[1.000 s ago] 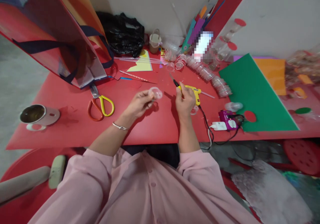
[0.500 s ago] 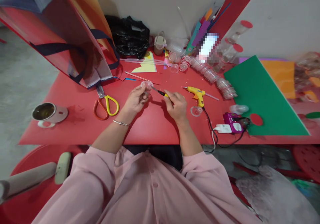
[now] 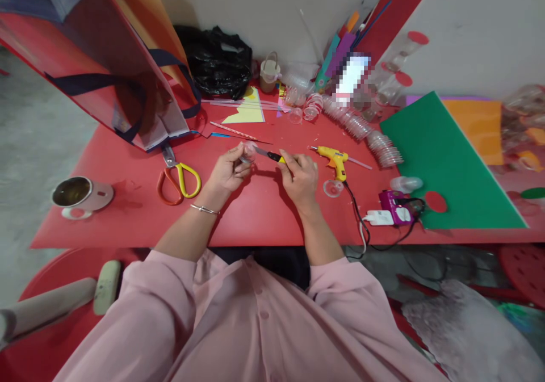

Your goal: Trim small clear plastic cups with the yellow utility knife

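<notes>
Between the fingertips of my left hand (image 3: 232, 168) is a small clear plastic lid (image 3: 250, 150), held up above the red table (image 3: 255, 212). My right hand (image 3: 299, 179) grips the yellow and black handle of a utility knife (image 3: 272, 155). Its blade points left and reaches the lid's edge; whether it cuts into the plastic I cannot tell. Right of my right hand lies a yellow glue gun (image 3: 334, 159), with a round clear lid (image 3: 332, 188) just below it. Scissors (image 3: 179, 182) with red and yellow handles rest left of my left hand.
A mug (image 3: 83, 194) of dark liquid stands at the left, below a large paper bag (image 3: 140, 87). Stacked clear cups (image 3: 357, 124) line the back right. A green sheet (image 3: 451, 172) and a purple power adapter (image 3: 395, 208) with cables lie at the right.
The clear lid in my left hand has tilted and shifted slightly down. My right hand keeps the knife at its edge, the blade showing a little more. The view has shifted slightly.
</notes>
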`<state>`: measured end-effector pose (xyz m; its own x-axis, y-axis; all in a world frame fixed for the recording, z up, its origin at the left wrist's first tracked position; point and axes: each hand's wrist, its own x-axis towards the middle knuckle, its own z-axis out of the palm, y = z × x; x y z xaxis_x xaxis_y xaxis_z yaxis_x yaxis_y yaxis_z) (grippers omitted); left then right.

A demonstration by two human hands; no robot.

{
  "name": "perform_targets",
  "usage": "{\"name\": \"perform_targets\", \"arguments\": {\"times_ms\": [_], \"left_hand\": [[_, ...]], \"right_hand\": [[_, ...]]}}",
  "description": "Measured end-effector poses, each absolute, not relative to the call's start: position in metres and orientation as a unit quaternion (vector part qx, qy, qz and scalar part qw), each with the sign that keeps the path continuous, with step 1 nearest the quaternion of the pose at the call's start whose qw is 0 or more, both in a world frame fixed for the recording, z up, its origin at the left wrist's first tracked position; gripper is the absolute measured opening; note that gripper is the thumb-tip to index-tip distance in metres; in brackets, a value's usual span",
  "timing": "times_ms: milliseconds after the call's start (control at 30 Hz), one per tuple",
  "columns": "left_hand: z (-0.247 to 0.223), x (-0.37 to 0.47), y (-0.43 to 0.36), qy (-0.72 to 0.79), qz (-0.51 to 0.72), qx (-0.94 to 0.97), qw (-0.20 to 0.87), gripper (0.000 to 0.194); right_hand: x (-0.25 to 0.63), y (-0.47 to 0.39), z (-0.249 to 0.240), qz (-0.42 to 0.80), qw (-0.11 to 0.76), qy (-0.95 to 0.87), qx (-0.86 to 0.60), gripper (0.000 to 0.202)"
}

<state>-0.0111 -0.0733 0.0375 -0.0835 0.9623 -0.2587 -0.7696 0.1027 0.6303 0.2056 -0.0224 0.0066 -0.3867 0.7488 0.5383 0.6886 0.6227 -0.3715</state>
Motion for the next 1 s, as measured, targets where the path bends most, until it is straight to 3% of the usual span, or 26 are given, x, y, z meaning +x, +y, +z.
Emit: {"name": "perform_targets", "arguments": {"times_ms": [200,333,467,600,1000], "left_hand": [[0.037,-0.011,-0.075,0.308,0.643,0.108,0.693,0.028],[0.038,-0.005,-0.076,0.309,0.670,0.148,0.659,0.017],[0.036,-0.002,-0.076,0.334,0.684,0.197,0.618,0.033],[0.028,-0.006,-0.073,0.372,0.689,0.211,0.585,0.023],[0.011,-0.009,-0.065,0.337,0.680,0.191,0.622,0.023]], "right_hand": [[0.205,-0.023,0.005,0.046,0.340,-0.835,-0.430,0.039],[0.203,-0.025,0.009,0.092,0.349,-0.835,-0.416,0.042],[0.201,-0.027,0.011,0.130,0.360,-0.828,-0.410,0.044],[0.200,-0.028,0.008,0.135,0.363,-0.827,-0.408,0.045],[0.196,-0.026,0.003,0.121,0.366,-0.825,-0.414,0.044]]}}
